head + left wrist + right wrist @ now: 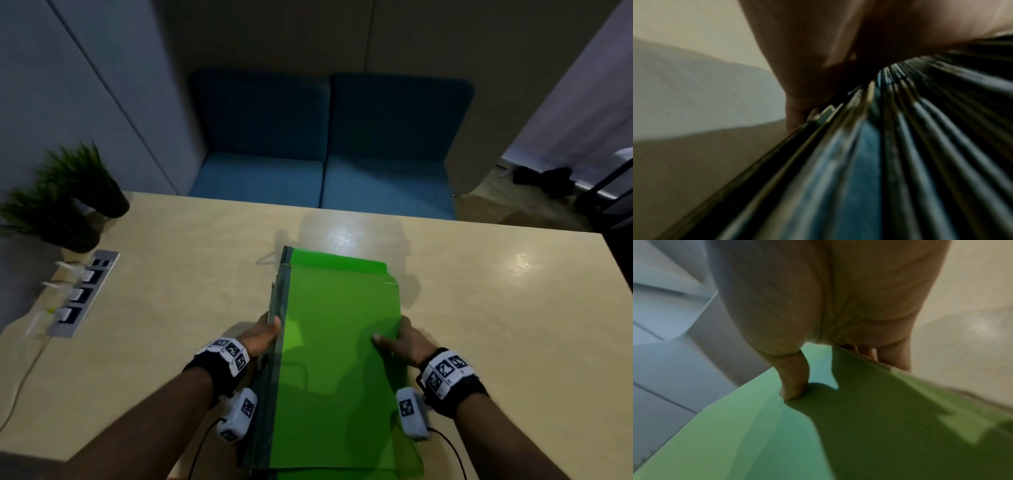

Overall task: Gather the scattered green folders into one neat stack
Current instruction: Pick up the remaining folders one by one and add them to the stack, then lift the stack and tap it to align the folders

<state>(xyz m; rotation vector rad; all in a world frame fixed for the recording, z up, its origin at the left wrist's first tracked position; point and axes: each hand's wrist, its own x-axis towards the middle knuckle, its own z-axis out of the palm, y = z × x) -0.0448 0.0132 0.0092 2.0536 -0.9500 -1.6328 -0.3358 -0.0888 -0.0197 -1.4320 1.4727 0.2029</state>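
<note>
1. The green folders are already gathered into one bundle, held between both hands over the near edge of the table, roughly midway between its left and right edges. The far end of the bundle seems to rest on the tabletop, though the head view does not settle that.
2. The left hand grips the left edge, where the spines lie side by side, thumb on top and fingers curled beneath.
3. The right hand holds the right edge, its thumb pressed on the top cover and fingers wrapped under.
4. The step in hand looks like squaring up: the far corners are still stepped, one cover showing past another.
5. The next move calls for tapping or pushing the edges flush, then laying the stack flat on the table, keeping both grips firm so the smooth covers do not slide apart.
</note>
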